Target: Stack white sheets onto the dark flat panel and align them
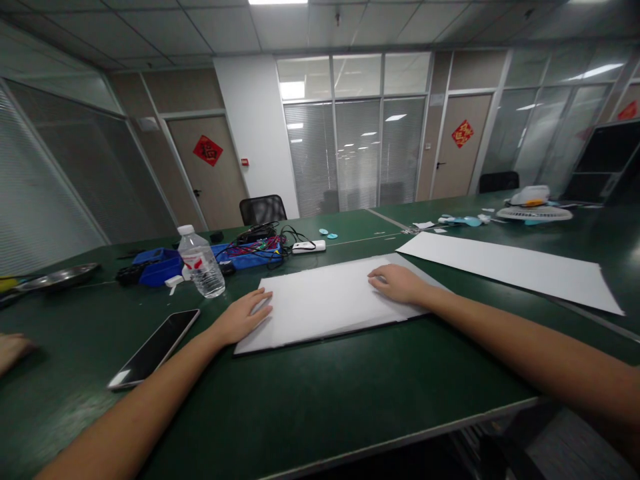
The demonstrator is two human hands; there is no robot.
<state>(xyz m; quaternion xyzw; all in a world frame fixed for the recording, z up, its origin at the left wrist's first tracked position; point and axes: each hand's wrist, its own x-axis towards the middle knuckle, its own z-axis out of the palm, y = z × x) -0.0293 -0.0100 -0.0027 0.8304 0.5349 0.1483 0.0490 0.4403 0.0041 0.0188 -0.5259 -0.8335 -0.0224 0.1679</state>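
Observation:
A white sheet (325,303) lies flat on the green table (310,400), over a dark backing whose edge shows along the front. My left hand (244,315) rests flat on the sheet's left edge, fingers stretched out. My right hand (397,282) lies palm down near the sheet's far right corner, fingers slightly curled. Neither hand holds anything.
A smartphone (155,348) lies left of the sheet, a water bottle (201,261) behind it. Blue boxes with cables (240,253) and a metal dish (60,277) sit farther back. A second white sheet (510,267) lies right. Another person's hand (11,350) shows at the left edge.

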